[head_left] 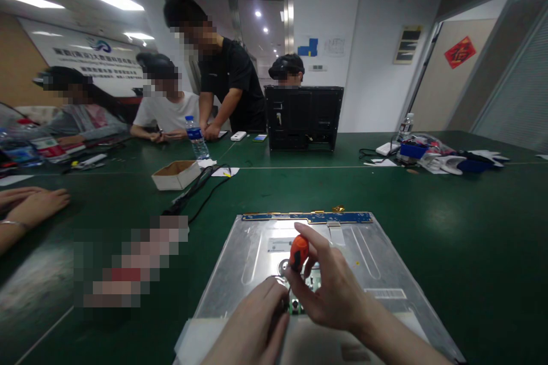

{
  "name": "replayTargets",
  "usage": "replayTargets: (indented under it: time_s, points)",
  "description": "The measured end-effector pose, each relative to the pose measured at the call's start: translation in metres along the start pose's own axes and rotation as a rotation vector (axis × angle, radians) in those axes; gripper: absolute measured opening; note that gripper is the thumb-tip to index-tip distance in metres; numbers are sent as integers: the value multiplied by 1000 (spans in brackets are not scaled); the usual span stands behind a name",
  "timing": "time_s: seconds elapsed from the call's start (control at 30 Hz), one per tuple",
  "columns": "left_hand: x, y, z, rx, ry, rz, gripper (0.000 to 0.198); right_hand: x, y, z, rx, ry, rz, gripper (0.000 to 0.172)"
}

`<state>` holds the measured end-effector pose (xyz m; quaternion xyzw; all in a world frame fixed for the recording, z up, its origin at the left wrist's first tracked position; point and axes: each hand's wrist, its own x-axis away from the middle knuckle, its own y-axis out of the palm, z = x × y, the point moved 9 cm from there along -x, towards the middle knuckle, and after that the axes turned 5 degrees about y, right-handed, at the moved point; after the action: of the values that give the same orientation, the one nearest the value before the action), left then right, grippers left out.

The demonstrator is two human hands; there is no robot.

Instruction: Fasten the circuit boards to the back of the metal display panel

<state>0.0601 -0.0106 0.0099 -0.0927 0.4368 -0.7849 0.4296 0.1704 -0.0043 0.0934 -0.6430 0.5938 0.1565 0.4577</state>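
Note:
A flat metal-backed display panel (240,251) lies in front of me, with a narrow blue circuit strip (274,217) along its far edge. My right hand (331,282) grips an orange-and-black screwdriver (299,248) by its handle, upright over the panel's middle. The shaft points down at a small green circuit board (295,306), partly covered by my hands. Close beside the shaft, my left hand (261,316) has its fingers curled together low over the board; what they hold, if anything, is hidden.
Left of the panel are black cables (188,199) and an open cardboard box (175,175). A water bottle (197,140) stands behind them. Another person's hands (36,205) rest at the left. A black device housing (303,118) stands across the table; gloves (447,162) lie at the right.

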Motion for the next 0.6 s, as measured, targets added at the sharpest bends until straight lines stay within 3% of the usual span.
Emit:
replayTargets:
  time_s: [0.2, 0.37, 0.6]
  points:
    - [1, -6, 0, -68, -86, 32, 16, -12, -29, 7, -12, 60, 133, 65]
    - [4, -17, -2, -33, -111, 65, 13, -14, -63, 31, -46, 283, 215, 51]
    - [-1, -51, -11, -121, -55, 57, 18, 16, -106, 89, -183, 617, 271, 49]
